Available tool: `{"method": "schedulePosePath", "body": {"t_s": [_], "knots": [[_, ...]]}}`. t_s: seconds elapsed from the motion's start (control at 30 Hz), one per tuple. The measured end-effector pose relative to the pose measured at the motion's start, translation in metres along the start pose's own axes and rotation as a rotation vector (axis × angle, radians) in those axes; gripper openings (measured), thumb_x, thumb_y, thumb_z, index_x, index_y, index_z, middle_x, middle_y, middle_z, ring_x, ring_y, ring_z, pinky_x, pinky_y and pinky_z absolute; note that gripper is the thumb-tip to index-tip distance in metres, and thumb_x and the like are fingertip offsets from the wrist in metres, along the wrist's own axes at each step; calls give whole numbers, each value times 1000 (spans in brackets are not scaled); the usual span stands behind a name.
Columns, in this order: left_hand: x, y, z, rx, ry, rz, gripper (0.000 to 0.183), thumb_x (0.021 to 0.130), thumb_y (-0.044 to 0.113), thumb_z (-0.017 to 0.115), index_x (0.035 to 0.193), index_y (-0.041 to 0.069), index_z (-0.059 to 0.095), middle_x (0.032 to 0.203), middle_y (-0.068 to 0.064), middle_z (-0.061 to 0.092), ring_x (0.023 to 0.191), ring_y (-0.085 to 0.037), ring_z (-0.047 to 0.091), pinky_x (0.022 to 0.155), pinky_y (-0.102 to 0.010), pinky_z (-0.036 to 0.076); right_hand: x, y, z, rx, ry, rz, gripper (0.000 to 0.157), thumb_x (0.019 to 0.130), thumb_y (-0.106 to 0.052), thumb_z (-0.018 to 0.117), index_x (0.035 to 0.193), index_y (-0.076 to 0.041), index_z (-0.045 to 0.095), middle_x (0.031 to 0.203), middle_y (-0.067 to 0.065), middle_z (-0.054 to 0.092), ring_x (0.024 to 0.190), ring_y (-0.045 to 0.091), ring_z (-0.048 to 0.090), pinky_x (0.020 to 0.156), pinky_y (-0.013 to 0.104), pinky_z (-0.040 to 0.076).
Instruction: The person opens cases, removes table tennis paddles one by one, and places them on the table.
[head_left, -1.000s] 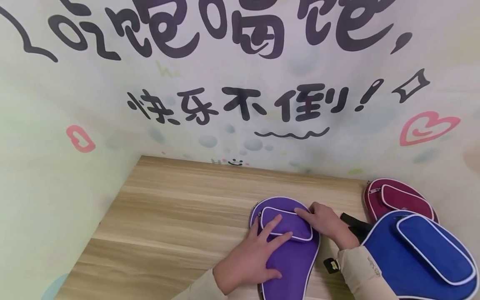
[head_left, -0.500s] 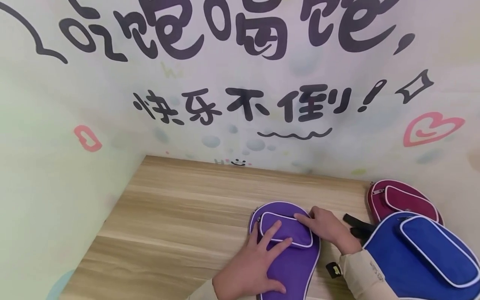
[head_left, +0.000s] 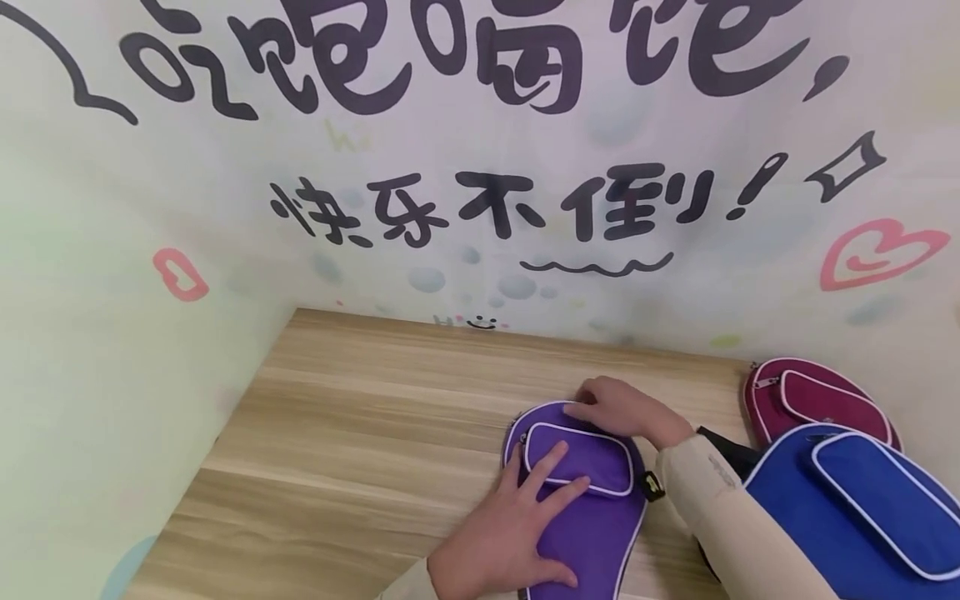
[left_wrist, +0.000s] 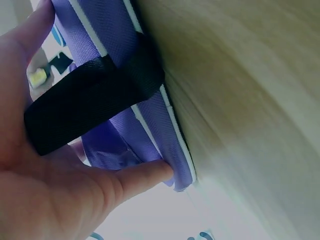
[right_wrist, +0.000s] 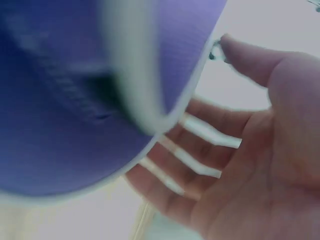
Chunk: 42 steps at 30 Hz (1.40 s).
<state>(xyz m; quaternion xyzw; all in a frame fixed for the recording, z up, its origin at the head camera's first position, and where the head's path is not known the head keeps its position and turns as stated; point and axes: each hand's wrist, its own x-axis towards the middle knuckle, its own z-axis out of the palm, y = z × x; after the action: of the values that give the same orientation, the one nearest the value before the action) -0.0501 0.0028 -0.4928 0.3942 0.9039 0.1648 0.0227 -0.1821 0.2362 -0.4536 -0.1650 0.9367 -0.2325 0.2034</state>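
Observation:
A purple table tennis bat case (head_left: 573,525) with white piping and a raised front pocket (head_left: 581,458) lies on the table. My left hand (head_left: 502,533) rests on it with fingers spread, fingertips on the pocket. The left wrist view shows a black strap (left_wrist: 95,100) looping from the case's side beside the palm. At the case's top edge is my right hand (head_left: 626,408), its thumb by the rim. In the right wrist view its fingers (right_wrist: 205,135) extend loosely past the piped edge, and the thumb tip is beside a small metal piece (right_wrist: 216,51).
A blue case (head_left: 787,508) of similar shape lies at the right, overlapping a dark red one (head_left: 821,408) behind it. A black strap (head_left: 731,450) shows near them. The wooden table (head_left: 337,433) meets a printed wall (head_left: 420,275) at the back and another at the left.
My right hand has moved from the pocket's right corner up and left to the case's top edge. The left hand stays on the case. The view has shifted slightly.

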Motion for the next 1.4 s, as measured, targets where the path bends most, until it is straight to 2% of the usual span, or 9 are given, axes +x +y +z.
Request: {"method": "schedulePosePath", "body": {"t_s": [0.13,0.27,0.53,0.7,0.83,1.0,1.1,1.23,1.4], "knots": [[0,1,-3,2,-13,-6,106,75,78,70,162,38,23,174,-6,4,148,-60,25,116,-65,36,26,-12,-3,-33,-99,-73,31,102,-37,57,116,-14,72,109,1,74,98,14,66,90,41,54],[-1,3,-5,5,-24,-21,105,76,78,69,162,40,21,174,-5,3,148,-59,26,116,-63,37,42,-22,-1,-76,-215,-81,31,103,-38,53,121,-19,70,119,-2,70,108,15,63,100,43,50],[-3,4,-3,6,1,-19,104,75,77,70,161,39,24,174,-4,2,146,-59,29,114,-62,40,55,-47,4,-68,-346,-136,40,106,-40,48,135,-18,65,140,4,63,136,26,54,117,50,39],[-3,4,-1,0,0,-16,104,76,77,70,161,39,24,174,-4,1,147,-59,27,114,-62,40,58,-64,5,-99,-400,-157,40,107,-38,47,136,-16,64,141,4,63,138,26,52,118,49,37],[-4,4,-2,19,14,-10,103,75,77,70,161,38,27,174,-6,6,147,-59,27,116,-62,38,60,-74,7,-128,-429,-156,37,106,-34,49,130,-14,69,132,3,68,129,23,58,115,45,42],[-4,3,-2,6,-5,-24,101,76,76,69,160,40,27,174,-3,6,147,-59,28,115,-62,39,63,-84,16,-185,-435,-125,32,105,-32,53,124,-16,72,129,2,69,125,22,60,111,44,44],[-4,4,-1,7,-14,-28,101,77,77,68,161,40,25,174,-2,5,147,-59,27,115,-61,40,64,-88,20,-229,-419,-113,28,105,-29,52,112,-14,75,120,4,71,117,24,63,105,43,47],[-4,6,-2,28,-5,-30,102,76,77,69,161,39,26,174,-4,6,147,-60,27,115,-60,41,64,-87,21,-284,-377,-150,26,102,-13,51,103,-11,77,112,6,73,111,25,66,103,41,49],[-3,6,-3,57,25,-36,104,74,78,70,160,38,28,173,-6,9,145,-59,31,114,-58,42,64,-71,9,-329,-318,-124,32,97,-3,50,111,-11,78,120,7,74,120,26,66,108,42,49]]}}
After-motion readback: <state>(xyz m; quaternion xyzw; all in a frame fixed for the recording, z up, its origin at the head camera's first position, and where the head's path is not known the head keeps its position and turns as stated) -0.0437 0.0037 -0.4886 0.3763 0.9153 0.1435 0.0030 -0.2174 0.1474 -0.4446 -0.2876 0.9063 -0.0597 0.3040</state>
